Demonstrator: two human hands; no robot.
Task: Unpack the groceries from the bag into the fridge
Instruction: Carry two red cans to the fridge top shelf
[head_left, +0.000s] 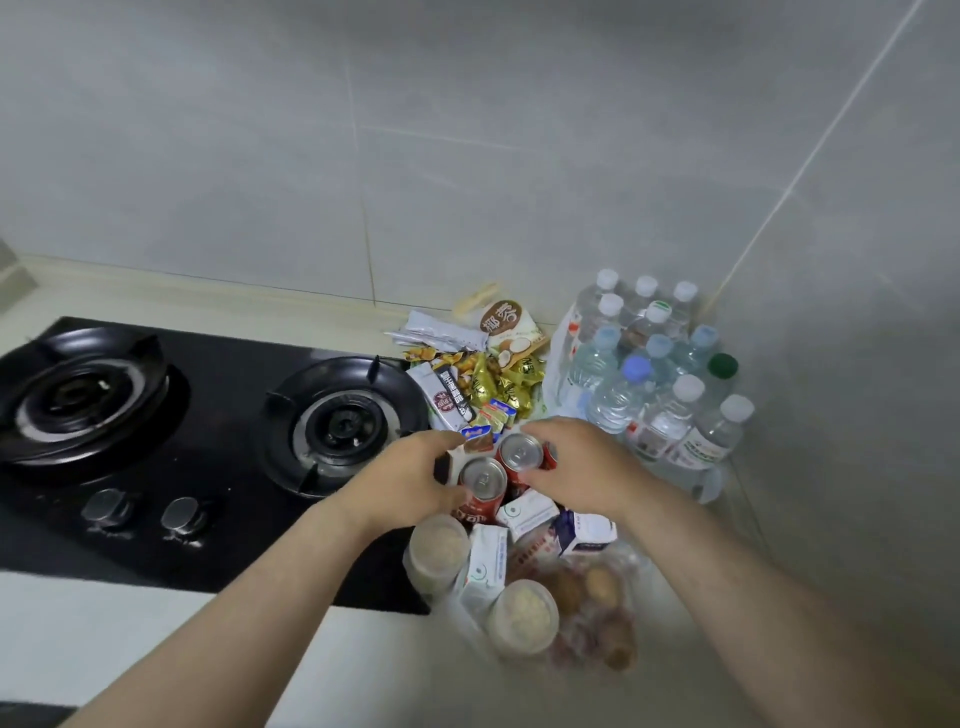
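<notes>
Left hand (415, 480) grips near red can (483, 486); right hand (579, 467) grips far red can (521, 453) (upright, evidently paired for one trip).

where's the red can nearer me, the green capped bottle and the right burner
nearer red can (483, 477), head view, on its silver top
green-capped bottle (723, 365), head view, on its cap
right burner (343, 425), head view, on its centre

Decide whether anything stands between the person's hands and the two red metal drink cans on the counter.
Nothing visible does. The left hand grips the nearer red metal drink can, the right hand the farther red metal drink can. The fridge is out of view, so that path cannot be judged.
</notes>
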